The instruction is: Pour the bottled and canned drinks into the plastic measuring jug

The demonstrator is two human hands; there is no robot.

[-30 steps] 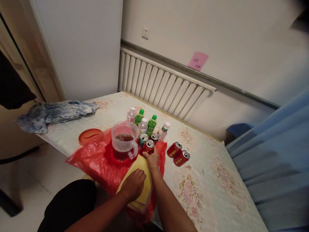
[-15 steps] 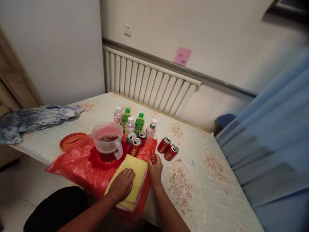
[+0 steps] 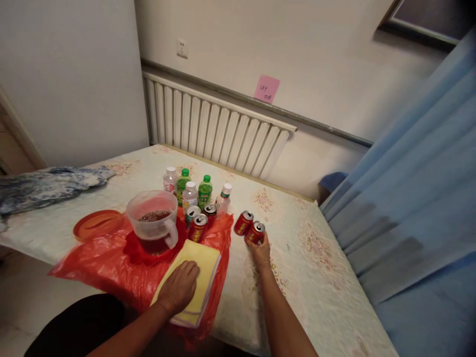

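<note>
Seemingly grasping: right of the jug (image 3: 148, 224), the right hand's (image 3: 262, 252) grip encloses 1 red can (image 3: 255, 232); the left hand (image 3: 180, 284), grip unclear, rests on yellow cloth (image 3: 206, 270). Lifting would call for steadiness.

We see a pale worktop (image 3: 316, 287) patterned with flowers. On it lie a crumpled blue-and-white cloth (image 3: 52, 187) at the far left, an orange lid (image 3: 97, 224) nearer us, and a spread red plastic bag (image 3: 107, 263). Two red cans (image 3: 244, 224) stand together right of the bag; bottles (image 3: 205, 193) crowd its far edge.
</note>
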